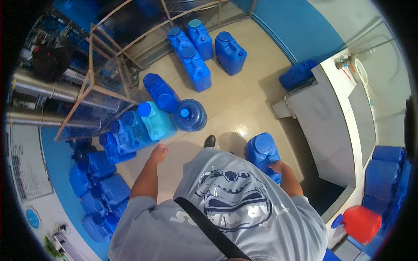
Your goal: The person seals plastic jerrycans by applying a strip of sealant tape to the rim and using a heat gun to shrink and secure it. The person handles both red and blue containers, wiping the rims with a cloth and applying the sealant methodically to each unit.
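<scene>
Two bare hands stand well apart in front of a person in a gray shirt (235,195), crossed by a dark strap (211,228). On the person's right side, the right hand (281,167) is clamped on the handle of a blue jug (261,144), which sits upright, its round cap facing up, just beside the body. The left hand (160,154) reaches out on the other side with nothing visible in it; one cannot tell whether its fingers are curled or straight. A dark shoe (210,141) shows on the pale tiled floor (244,102) below the shirt

Near the left hand stands a turquoise jug (157,124) with a blue cap, the end of a row whose other three jugs (134,124) are darker blue. Just beyond are a round blue bottle (190,116) and another capped jug (161,92). To the right runs a white counter (324,124). Farther off, four more blue jugs (231,54) stand together, near a framed glass partition (148,41) and a blue wall panel (300,32)
</scene>
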Demonstrator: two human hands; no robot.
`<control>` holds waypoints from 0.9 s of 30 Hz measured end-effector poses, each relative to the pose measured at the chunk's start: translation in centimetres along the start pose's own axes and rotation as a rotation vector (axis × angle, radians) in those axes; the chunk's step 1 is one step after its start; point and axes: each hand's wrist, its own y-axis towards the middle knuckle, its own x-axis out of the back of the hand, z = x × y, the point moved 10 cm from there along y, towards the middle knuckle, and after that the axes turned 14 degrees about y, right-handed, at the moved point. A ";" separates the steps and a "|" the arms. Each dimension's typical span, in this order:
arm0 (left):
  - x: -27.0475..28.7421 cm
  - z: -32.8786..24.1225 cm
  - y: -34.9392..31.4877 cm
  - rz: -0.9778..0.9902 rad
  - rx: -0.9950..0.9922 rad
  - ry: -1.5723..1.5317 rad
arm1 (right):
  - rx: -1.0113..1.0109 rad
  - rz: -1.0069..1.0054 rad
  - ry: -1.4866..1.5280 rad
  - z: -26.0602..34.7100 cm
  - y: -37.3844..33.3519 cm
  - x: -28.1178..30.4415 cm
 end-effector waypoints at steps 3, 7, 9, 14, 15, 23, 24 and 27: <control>4.1 -4.6 3.2 -0.202 -0.017 -0.052 | -0.086 0.011 0.106 -0.4 -2.1 -0.5; 4.7 -7.7 5.5 -0.052 -0.042 0.013 | -0.178 -0.017 0.270 -2.0 -4.4 -2.4; 4.5 -8.3 6.3 0.015 -0.035 0.045 | -0.201 -0.023 0.328 -3.2 -5.8 -3.8; 2.9 -5.4 10.4 0.154 -0.104 0.201 | -0.284 -0.146 0.511 -7.4 -7.5 -8.9; 3.2 -5.4 10.8 0.285 -0.162 0.292 | -0.304 -0.184 0.594 -7.4 -8.3 -10.3; 5.3 -13.8 19.1 0.463 -0.316 0.287 | -0.400 -0.597 0.428 -10.6 -14.6 -9.4; 5.3 -16.4 20.2 0.462 -0.297 0.288 | -0.401 -0.647 0.500 -11.0 -16.4 -8.4; 4.5 -25.8 25.1 0.524 -0.308 0.455 | -0.396 -0.812 0.762 -14.2 -22.9 -7.1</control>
